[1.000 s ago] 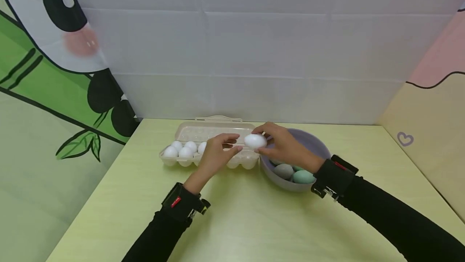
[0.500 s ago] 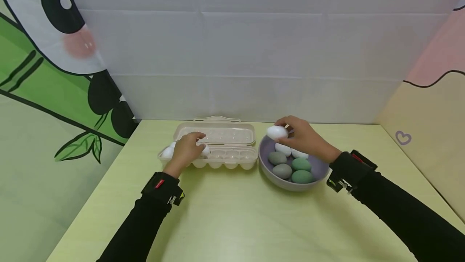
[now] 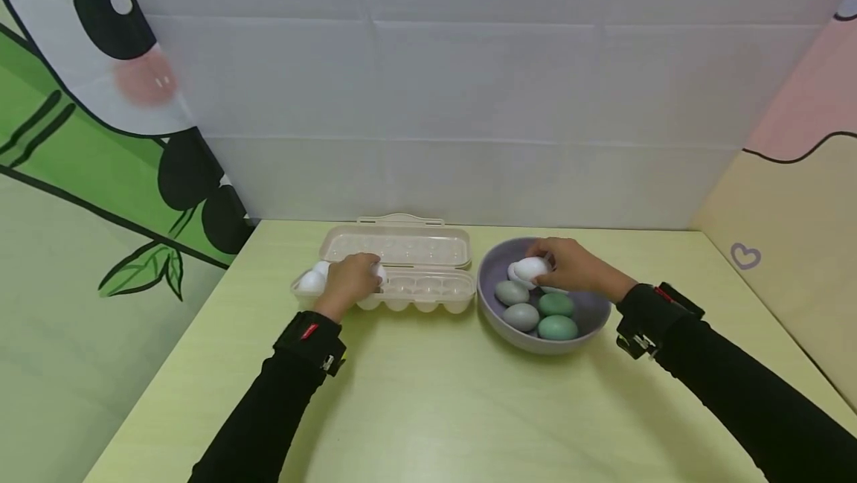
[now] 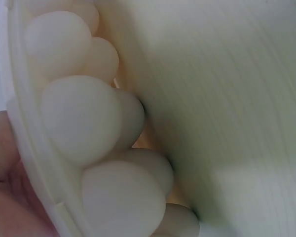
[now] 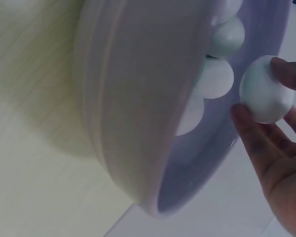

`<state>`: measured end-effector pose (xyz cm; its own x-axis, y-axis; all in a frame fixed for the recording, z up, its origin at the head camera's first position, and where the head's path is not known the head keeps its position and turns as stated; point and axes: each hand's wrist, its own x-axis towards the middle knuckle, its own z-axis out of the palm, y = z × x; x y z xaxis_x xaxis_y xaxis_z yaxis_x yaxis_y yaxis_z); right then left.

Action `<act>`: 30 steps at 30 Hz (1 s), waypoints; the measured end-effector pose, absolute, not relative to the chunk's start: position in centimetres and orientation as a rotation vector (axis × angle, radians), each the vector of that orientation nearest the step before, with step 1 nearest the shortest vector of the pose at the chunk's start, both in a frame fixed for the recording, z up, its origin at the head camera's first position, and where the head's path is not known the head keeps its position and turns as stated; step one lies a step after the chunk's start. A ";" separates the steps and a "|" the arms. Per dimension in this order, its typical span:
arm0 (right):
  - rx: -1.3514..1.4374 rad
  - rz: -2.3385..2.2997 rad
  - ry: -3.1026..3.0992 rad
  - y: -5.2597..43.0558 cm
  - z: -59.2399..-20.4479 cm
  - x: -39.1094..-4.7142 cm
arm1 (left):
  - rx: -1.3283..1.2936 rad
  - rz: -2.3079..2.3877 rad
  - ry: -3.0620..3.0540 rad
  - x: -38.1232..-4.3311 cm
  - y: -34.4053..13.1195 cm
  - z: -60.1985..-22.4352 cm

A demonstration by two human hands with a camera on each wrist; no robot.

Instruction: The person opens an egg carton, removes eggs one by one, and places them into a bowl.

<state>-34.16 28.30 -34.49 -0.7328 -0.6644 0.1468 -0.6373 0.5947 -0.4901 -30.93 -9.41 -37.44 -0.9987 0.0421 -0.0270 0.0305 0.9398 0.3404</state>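
Fingertips and thumb of my right hand (image 3: 569, 267) pinch a white egg (image 5: 266, 91) inside the purple bowl (image 3: 492, 312), above the other eggs. White, grey (image 3: 521, 317) and green eggs (image 3: 558, 327) lie in that bowl. My left hand (image 3: 348, 283) reaches down over the clear plastic egg carton (image 3: 428, 286), its fingers beside a white egg (image 3: 380, 274); whether they grip it is hidden. More white eggs (image 3: 311, 281) sit in the carton's left end. In the left wrist view, part of the left hand (image 4: 15, 197) shows beyond the carton's edge.
The carton's lid (image 3: 398, 245) stands folded back behind it. Carton and bowl are side by side near the back of a pale yellow table (image 3: 428, 394), before a printed cloth backdrop (image 3: 469, 81).
My right hand has carried the white egg rightward from near the left hand, then down into the bowl. My left hand has moved left to the carton, where its fingers have lowered.
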 end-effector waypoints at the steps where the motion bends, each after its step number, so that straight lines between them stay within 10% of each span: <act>1: -1.125 -0.803 2.749 28.4 -34.6 -34.2 | 0.064 0.523 3.067 -31.0 -9.4 -37.4; 30: -1.122 -0.509 2.785 26.3 -37.6 -31.0 | 0.229 0.672 3.146 -30.2 -10.3 -38.1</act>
